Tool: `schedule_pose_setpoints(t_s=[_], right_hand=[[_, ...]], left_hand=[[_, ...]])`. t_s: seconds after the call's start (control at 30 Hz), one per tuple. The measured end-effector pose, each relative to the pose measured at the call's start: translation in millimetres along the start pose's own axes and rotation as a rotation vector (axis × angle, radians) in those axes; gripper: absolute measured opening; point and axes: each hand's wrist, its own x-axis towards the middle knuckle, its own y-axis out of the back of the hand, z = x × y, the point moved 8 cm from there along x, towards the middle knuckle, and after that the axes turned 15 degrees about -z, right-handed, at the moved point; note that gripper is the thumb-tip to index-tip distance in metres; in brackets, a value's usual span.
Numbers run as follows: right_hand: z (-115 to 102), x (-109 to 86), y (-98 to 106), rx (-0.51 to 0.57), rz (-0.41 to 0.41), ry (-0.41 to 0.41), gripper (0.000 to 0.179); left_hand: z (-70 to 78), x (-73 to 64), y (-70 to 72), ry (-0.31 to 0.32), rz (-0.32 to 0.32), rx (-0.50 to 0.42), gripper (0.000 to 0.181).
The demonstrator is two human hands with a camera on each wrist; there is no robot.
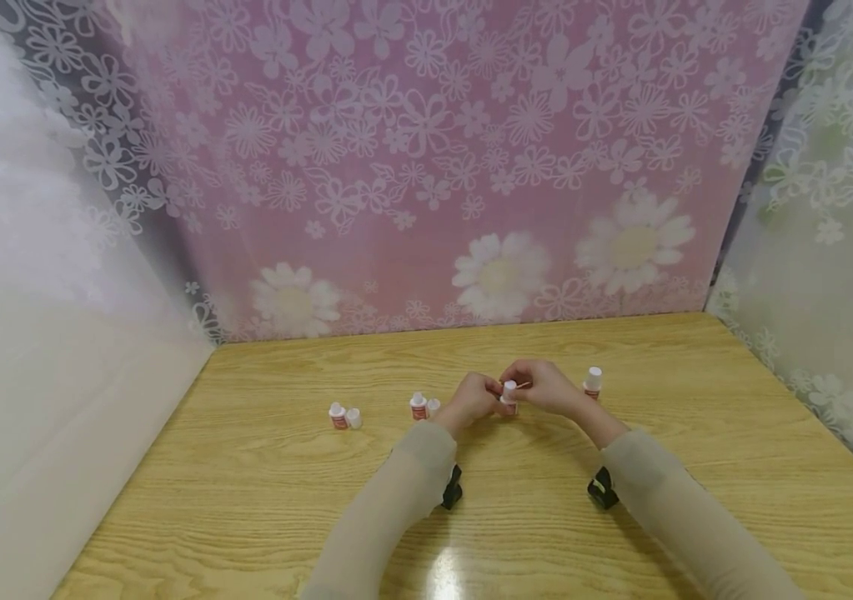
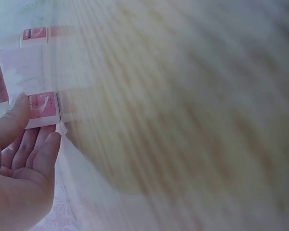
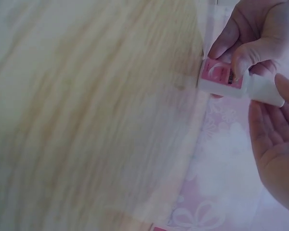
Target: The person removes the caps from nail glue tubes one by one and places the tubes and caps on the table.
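Note:
Between both hands, a small white bottle with a pink label [image 1: 509, 404] stands upright on the wooden table. My left hand [image 1: 477, 395] pinches the bottle's body between thumb and fingers, as the left wrist view also shows around the labelled bottle [image 2: 45, 108]. The thumb and fingers of my right hand [image 1: 544, 388] hold the white cap [image 3: 266, 90], which sits on the bottle's neck. Just right of that hand is another capped bottle [image 1: 593, 383], its lower part hidden behind the right arm.
Leftward on the table [image 1: 261, 483] stand two uncapped bottles, one at far left [image 1: 338, 417] and one nearer [image 1: 418, 407]. Each has a loose white cap beside it, the left cap [image 1: 354, 418] and the right cap [image 1: 434, 407]. A pink floral panel [image 1: 411, 208] rises behind.

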Motion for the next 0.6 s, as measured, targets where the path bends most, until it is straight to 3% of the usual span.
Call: schedule_pose_setpoints(t_s=[0.37,0.6], right_hand=[[-3.7,-3.7,3.9,-0.117,0.115,-0.065,0.018],[-5.2,-5.0,5.0,-0.12,0.112,-0.055,0.013]], left_hand=[[-4.9,1.1,-0.4,0.006,-0.012,0.008,0.009],[-3.5,0.7,-0.4,0.017,0.0,0.01,0.01]])
